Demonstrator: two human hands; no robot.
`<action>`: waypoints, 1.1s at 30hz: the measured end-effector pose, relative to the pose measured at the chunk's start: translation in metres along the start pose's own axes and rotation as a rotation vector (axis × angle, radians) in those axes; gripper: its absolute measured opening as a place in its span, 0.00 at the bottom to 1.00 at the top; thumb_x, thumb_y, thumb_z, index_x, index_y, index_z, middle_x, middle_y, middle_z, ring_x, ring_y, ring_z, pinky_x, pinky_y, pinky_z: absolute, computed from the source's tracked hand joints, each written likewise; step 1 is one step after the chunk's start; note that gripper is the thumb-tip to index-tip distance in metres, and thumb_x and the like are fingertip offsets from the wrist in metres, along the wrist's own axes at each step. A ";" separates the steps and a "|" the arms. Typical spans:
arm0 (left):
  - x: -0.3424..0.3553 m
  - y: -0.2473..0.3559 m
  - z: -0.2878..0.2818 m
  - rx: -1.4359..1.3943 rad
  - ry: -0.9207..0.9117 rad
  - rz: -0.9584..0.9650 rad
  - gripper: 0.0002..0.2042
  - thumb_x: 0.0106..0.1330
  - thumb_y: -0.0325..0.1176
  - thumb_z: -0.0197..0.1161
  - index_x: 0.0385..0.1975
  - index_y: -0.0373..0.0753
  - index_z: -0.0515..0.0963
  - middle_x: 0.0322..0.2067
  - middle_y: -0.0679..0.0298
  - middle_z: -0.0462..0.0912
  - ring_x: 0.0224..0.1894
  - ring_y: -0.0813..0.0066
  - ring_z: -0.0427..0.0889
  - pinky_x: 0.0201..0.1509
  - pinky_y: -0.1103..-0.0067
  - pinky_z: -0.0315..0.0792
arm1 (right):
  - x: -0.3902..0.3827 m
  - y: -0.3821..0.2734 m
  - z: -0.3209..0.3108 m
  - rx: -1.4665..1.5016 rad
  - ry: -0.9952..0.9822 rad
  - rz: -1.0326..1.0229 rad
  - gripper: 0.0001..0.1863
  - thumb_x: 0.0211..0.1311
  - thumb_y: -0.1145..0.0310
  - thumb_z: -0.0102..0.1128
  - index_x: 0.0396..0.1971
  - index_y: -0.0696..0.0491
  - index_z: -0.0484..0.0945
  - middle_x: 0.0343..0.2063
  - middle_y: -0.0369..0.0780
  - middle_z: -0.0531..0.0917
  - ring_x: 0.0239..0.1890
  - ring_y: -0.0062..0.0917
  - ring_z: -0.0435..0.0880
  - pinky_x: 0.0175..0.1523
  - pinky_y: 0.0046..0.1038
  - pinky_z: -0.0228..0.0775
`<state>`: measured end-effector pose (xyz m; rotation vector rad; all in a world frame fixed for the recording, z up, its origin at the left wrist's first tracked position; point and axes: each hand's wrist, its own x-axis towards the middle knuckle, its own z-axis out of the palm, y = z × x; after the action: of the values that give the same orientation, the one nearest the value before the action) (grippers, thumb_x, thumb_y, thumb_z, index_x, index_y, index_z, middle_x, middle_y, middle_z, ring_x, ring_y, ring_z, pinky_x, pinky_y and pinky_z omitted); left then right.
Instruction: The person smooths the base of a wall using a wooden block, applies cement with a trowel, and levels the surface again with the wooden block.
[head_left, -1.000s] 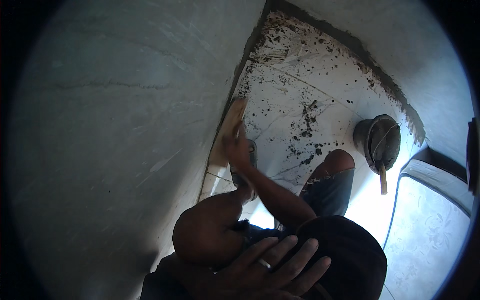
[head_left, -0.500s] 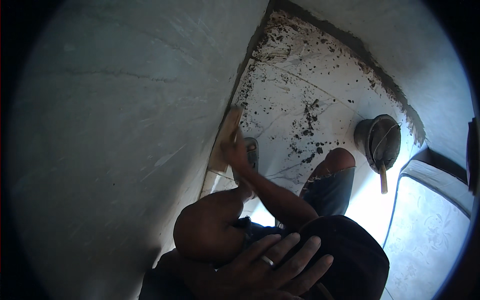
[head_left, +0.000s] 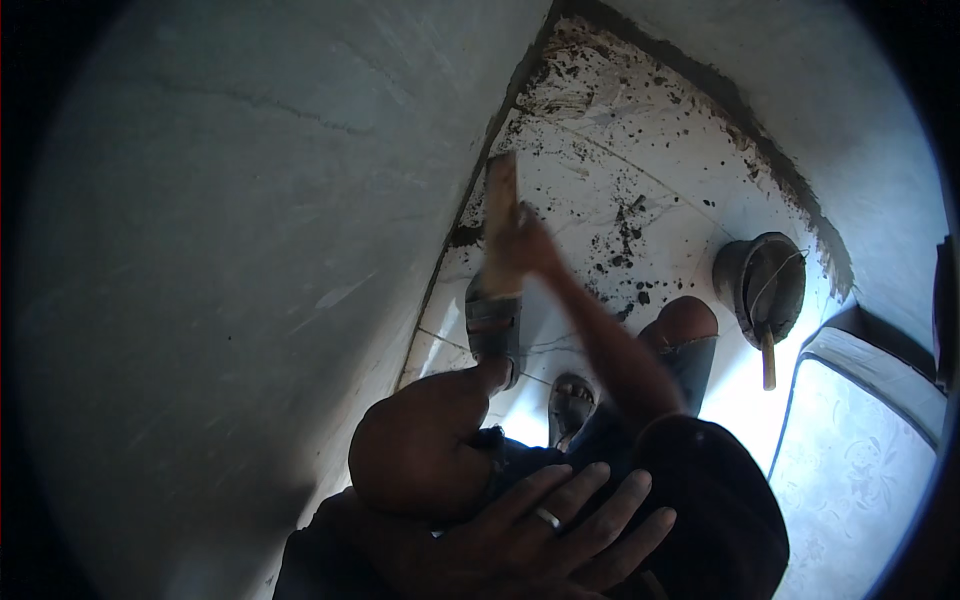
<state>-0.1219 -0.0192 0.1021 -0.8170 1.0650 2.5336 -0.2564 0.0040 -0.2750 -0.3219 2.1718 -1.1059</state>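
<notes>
Pale-brown, rectangular wooden board, gripped in the motion-blurred right hand with fingers curled about it, appears over white, veined floor tiles near the smooth grey wall, its near end overlapping a dark sandal. The left hand, wearing a silvery ring, holds nothing visible, its fingers extended and slightly spread. A round, dark-grey bucket stands to the right.
</notes>
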 end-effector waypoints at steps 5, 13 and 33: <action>-0.011 -0.004 0.007 -0.105 0.023 -0.032 0.16 0.77 0.36 0.39 0.61 0.49 0.64 0.57 0.58 0.69 0.67 0.45 0.63 0.71 0.43 0.55 | 0.056 0.012 -0.136 -0.611 -0.414 -0.071 0.18 0.61 0.63 0.55 0.45 0.60 0.73 0.38 0.54 0.83 0.45 0.47 0.83 0.49 0.46 0.74; -0.021 -0.020 0.024 -0.564 0.207 -0.149 0.16 0.77 0.35 0.40 0.61 0.48 0.64 0.57 0.57 0.69 0.67 0.45 0.62 0.71 0.42 0.55 | 0.047 0.056 -0.128 -1.032 -0.490 -0.626 0.19 0.55 0.72 0.59 0.48 0.46 0.73 0.43 0.39 0.79 0.45 0.36 0.82 0.46 0.40 0.76; -0.020 -0.033 0.042 -0.873 0.405 -0.136 0.15 0.76 0.32 0.41 0.60 0.45 0.64 0.56 0.56 0.69 0.67 0.43 0.61 0.70 0.40 0.55 | 0.118 0.062 -0.115 -1.194 -0.092 -0.963 0.20 0.63 0.71 0.51 0.55 0.40 0.76 0.50 0.40 0.80 0.53 0.35 0.79 0.58 0.43 0.70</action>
<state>-0.1072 0.0328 0.1193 -1.5868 -0.1072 2.7370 -0.4155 0.0555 -0.3298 -2.0105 2.3501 0.0121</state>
